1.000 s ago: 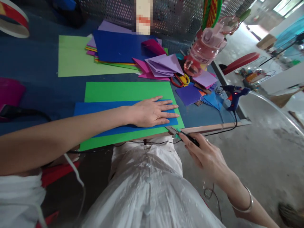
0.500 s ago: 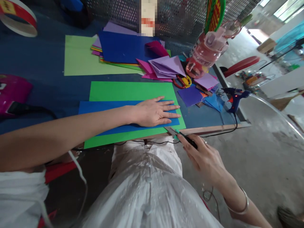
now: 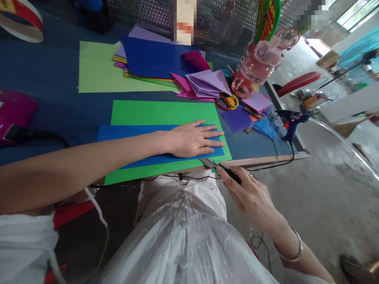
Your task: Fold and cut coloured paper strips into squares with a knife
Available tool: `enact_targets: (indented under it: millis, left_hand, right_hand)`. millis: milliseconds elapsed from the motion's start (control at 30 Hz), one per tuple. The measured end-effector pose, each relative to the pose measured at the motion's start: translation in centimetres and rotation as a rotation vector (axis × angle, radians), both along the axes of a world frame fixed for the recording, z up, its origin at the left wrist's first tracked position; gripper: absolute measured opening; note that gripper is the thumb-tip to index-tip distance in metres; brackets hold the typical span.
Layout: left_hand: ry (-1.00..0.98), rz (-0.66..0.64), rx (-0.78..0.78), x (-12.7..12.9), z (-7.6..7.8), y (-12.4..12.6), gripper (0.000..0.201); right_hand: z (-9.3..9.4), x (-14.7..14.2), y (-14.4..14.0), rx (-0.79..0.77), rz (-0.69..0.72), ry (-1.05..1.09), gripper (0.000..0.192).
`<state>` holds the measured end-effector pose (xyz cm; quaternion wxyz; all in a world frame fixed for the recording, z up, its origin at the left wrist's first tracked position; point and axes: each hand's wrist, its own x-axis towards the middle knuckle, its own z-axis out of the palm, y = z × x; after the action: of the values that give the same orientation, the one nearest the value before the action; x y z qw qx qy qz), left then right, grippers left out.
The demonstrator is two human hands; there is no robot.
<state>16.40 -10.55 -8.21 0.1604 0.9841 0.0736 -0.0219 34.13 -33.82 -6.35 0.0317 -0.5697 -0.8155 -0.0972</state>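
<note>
Pressing left hand (image 3: 194, 139) flat, fingers spread, on blue sheet (image 3: 133, 146) over green sheet (image 3: 166, 112); right hand (image 3: 251, 193) gripping cutter (image 3: 220, 169), blade tip hard to make out.

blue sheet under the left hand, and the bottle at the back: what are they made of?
Blue sheet: looks like matte craft paper or thin card, lying flat with crisp straight edges and no sheen under the left hand. Bottle: probably clear pink-tinted plastic, see-through with glossy highlights; glass cannot be ruled out.
</note>
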Motion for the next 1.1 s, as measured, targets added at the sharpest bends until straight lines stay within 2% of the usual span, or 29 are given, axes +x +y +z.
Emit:
enact_targets:
  millis: [300, 500, 767, 933, 1100]
  left_hand:
    - [-0.015, -0.008, -0.018, -0.1, 0.1, -0.1, 0.055]
    - [0.004, -0.011, -0.005, 0.0, 0.2, -0.1, 0.056]
    - [-0.019, -0.006, -0.018, 0.0, -0.2, -0.1, 0.057]
    - [-0.093, -0.007, -0.039, -0.1, -0.5, 0.0, 0.055]
    - [-0.061, -0.017, -0.013, 0.0, -0.5, 0.0, 0.056]
  right_hand:
    - [-0.3, -0.5, 0.1, -0.027, 0.012, 0.003, 0.054]
    - [0.0, -1.1, 0.4, -0.008, 0.027, -0.021, 0.05]
    - [-0.4, -1.5, 0.2, -0.022, 0.023, -0.012, 0.058]
    - [-0.5, -1.7, 0.3, -0.02, 0.028, -0.018, 0.056]
    - [-0.4, -2.1, 0.4, -0.021, 0.044, -0.008, 0.053]
